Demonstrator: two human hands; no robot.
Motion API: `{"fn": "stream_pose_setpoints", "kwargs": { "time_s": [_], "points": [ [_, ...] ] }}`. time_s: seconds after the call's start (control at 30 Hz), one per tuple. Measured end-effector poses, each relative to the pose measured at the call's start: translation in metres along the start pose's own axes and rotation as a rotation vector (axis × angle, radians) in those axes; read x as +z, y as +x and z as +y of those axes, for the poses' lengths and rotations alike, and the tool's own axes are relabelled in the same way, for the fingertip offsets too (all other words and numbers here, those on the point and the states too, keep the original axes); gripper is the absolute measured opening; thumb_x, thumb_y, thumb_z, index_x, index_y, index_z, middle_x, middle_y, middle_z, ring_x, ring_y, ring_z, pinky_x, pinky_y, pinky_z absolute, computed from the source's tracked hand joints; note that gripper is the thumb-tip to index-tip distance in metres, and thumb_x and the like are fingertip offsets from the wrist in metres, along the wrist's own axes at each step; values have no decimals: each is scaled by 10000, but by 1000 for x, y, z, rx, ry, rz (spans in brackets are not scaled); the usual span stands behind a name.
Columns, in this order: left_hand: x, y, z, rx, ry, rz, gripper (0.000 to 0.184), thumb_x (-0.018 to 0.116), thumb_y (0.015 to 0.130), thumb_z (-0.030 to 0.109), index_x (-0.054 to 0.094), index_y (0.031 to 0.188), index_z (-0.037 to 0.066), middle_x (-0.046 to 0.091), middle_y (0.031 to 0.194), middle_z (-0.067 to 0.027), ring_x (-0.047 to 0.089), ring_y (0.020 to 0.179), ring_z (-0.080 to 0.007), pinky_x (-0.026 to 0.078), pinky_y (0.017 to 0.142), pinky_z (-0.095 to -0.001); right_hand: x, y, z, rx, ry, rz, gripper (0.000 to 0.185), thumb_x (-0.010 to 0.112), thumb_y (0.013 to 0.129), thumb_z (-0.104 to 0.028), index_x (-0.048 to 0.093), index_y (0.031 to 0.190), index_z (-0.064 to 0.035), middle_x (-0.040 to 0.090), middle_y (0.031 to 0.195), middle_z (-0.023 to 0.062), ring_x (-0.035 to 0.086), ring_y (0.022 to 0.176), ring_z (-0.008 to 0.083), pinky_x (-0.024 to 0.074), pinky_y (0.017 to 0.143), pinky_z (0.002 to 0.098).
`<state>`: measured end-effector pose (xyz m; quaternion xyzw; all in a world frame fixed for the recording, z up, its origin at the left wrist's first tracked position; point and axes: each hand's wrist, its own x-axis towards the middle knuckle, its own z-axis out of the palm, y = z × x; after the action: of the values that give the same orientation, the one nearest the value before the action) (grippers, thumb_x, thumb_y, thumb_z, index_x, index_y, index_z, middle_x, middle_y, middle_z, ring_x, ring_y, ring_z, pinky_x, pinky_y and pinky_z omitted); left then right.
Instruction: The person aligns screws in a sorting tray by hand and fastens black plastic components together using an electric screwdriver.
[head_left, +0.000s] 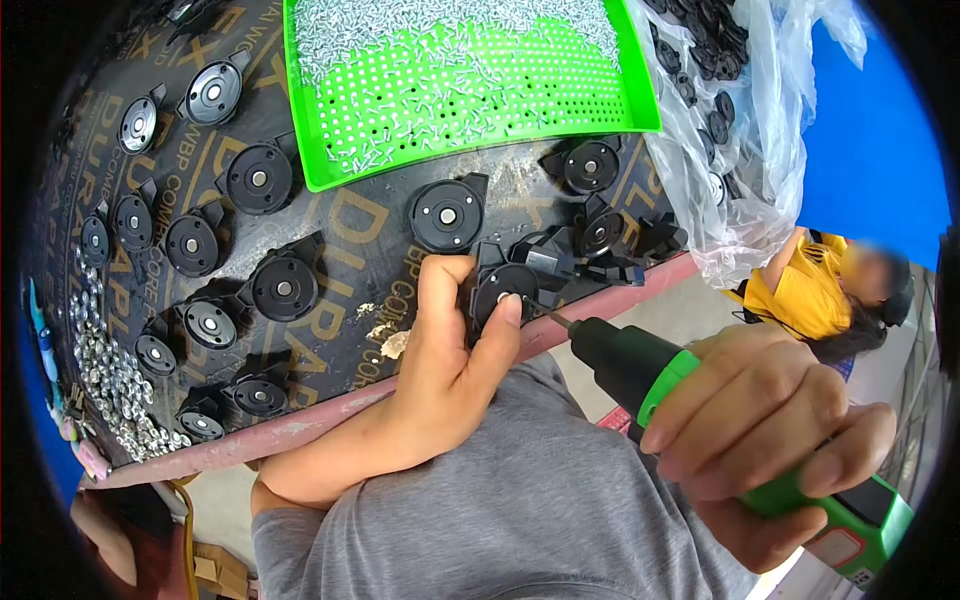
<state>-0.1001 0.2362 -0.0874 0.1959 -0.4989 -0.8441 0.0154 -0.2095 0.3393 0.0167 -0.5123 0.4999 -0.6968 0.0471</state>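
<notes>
The round black plastic housing looks light, stiff and slightly slick, best pinched by its rim; the left hand clamps it between thumb and bent fingers. Just right of that grip, the right hand wraps firmly around a green-and-black pistol-shaped power screwdriver, its thin metal bit pointing at the housing.

Black round housing, near table edge; green-black power screwdriver, tilted, bit tip at housing's right side.

- Dark, gold-lettered tabletop is spreading beneath the left fingers, catching glare.
- Pink table edge is running below them.
- Blue surface is filling far right.
- Pale floor is showing lower left, cardboard lying there.
</notes>
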Motion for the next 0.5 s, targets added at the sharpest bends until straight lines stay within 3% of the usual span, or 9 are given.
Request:
{"fn": "stream_pose_setpoints", "kwargs": {
  "time_s": [0.17,0.3,0.4,0.43,0.47,0.5],
  "points": [
    [-1,-2,0,57,105,-22,241,511,946,71,337,1098,3,456,858,-44,410,719,-78,371,609,-239,0,0,-2,27,-29,42,312,614,861,-195,396,1010,-28,551,656,74,567,501,152,538,446,275],
    [3,0,-1,72,95,11,243,514,941,62,337,1096,2,452,855,-54,413,734,-88,374,626,-254,-19,23,6,-43,346,-248,323,710,798,-165,469,951,-14,583,603,71,575,451,171,542,404,270],
    [-1,-1,7,-51,130,-49,232,515,930,36,357,1096,0,481,916,-72,443,791,-95,396,692,-247,-36,36,-4,-53,282,-80,329,699,785,-197,493,943,5,568,579,55,544,416,144,515,358,237],
    [0,1,6,52,82,-81,236,517,925,23,367,1106,2,495,941,-80,475,833,-95,413,730,-247,-29,37,-2,-56,190,167,342,675,785,-212,499,982,6,531,594,34,523,434,112,491,371,254],
    [1,2,6,154,34,-114,243,520,920,10,377,1116,4,509,967,-89,506,874,-96,429,768,-248,-31,39,6,-67,183,163,342,675,785,-212,499,982,6,531,594,34,523,434,112,491,371,254],
    [1,2,9,106,-100,-172,290,530,903,-20,378,1149,3,535,1018,-112,553,990,-124,448,836,-264,-38,44,20,-20,75,185,288,578,827,-233,487,993,-15,506,601,53,502,446,138,471,400,287]
  ]
}}
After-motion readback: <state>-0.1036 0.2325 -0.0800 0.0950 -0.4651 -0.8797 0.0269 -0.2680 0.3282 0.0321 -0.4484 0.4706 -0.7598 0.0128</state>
